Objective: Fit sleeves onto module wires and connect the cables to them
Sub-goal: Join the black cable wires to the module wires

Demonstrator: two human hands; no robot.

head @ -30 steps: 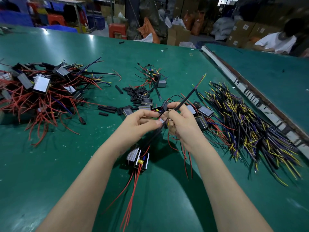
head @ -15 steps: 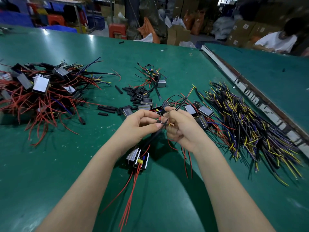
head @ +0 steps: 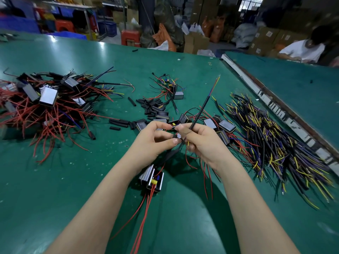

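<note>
Left hand (head: 156,139): thumb and forefinger pinch a short black sleeve (head: 175,136) above the green table (head: 55,180). Right hand (head: 200,142): fingers curled round a black cable (head: 199,112) that slants up and away, coloured cores showing at its far end. The hands meet fingertip to fingertip; the joint itself appears hidden. One open-ended module (head: 152,177) hangs below the left wrist, red wires trailing. Loose sleeves (head: 119,121) lie just beyond; a cable heap (head: 275,140) right; a pile of modules (head: 45,99) left.
</note>
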